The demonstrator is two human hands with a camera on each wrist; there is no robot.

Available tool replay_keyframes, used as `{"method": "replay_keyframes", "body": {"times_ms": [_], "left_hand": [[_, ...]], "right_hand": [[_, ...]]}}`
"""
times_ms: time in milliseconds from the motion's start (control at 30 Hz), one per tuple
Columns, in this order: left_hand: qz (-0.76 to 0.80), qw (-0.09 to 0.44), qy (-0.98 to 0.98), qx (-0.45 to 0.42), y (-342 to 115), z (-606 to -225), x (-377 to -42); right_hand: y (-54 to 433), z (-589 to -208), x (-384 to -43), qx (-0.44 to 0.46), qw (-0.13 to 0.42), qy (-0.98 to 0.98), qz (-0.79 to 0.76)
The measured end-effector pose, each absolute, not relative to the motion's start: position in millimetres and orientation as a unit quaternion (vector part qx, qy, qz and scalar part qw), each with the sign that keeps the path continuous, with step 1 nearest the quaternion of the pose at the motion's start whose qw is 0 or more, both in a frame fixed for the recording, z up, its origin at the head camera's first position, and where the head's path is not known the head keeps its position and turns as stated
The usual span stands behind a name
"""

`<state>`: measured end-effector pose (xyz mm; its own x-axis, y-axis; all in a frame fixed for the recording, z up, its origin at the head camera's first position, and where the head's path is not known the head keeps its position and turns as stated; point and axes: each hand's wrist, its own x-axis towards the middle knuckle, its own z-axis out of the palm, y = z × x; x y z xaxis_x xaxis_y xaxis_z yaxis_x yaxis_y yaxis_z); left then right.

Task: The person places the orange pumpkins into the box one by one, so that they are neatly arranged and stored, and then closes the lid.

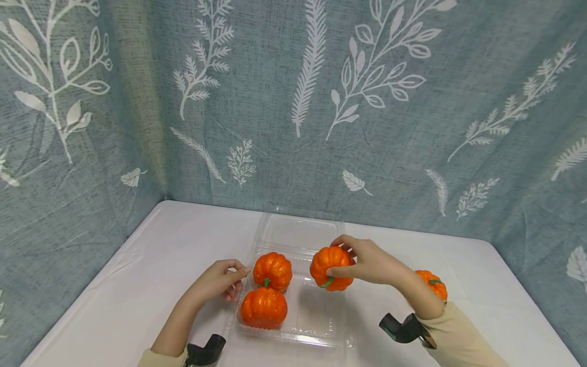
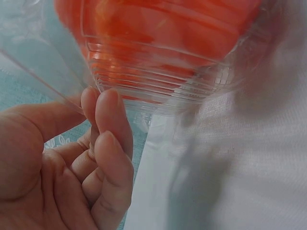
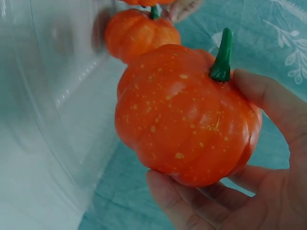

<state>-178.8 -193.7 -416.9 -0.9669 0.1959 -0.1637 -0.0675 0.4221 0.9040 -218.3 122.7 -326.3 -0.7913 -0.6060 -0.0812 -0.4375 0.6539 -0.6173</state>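
Container (image 1: 316,318) on table (image 1: 183,255). Lid (image 1: 300,232) directly behind container. Rear pumpkin (image 1: 272,270) in container, left side, toward back. Front pumpkin (image 1: 263,308) in container, left side, toward front, just ahead of the rear one. Held pumpkin (image 1: 332,259) above container's right half, toward the back, in right hand (image 1: 369,262), which reaches in from container's right. Left hand (image 1: 222,280) at container's left edge, fingers on the edge. Fourth pumpkin (image 1: 432,283) on table, right of container, well apart, partly behind right forearm. Curtain (image 1: 275,102) behind container and lid.
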Motion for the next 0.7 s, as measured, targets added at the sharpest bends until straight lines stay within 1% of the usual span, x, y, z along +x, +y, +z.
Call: {"method": "replay_keyframes", "body": {"times_ms": [167, 400, 700], "left_hand": [[0.538, 0.123, 0.833, 0.041, -194.2, -416.7, -179.1], [0.540, 0.120, 0.832, 0.042, -192.9, -414.9, -179.3], [0.538, 0.115, 0.834, 0.042, -192.9, -415.6, -179.0]], "right_hand": [[115.3, -338.2, -218.7, -0.297, 0.139, 0.896, -0.301], [112.1, -350.0, -219.5, -0.315, 0.115, 0.891, -0.304], [110.0, -360.3, -221.8, -0.318, 0.095, 0.895, -0.299]]}}
